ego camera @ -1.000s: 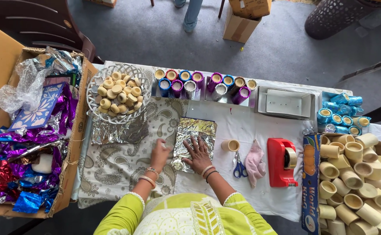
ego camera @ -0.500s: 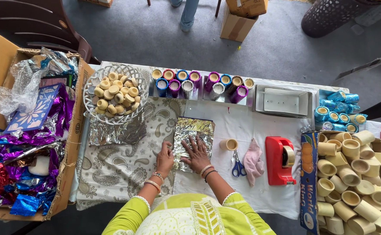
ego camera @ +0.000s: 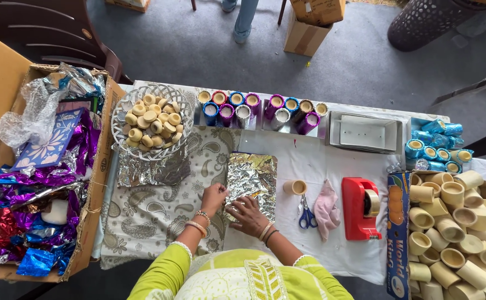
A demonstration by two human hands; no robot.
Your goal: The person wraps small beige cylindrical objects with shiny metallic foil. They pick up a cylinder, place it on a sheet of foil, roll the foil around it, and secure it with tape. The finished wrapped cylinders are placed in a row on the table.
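Foil sheet (ego camera: 250, 183) lies on the cloth-covered table (ego camera: 320, 161), both hands touching it.

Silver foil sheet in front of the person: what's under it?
The silver foil sheet lies on the white table cover, its left edge meeting the paisley cloth. Both hands, left hand and right hand, press its near edge. Anything beneath is hidden.

Left hand (ego camera: 214, 198) now pinching the foil sheet's (ego camera: 250, 178) left edge, no longer flat.
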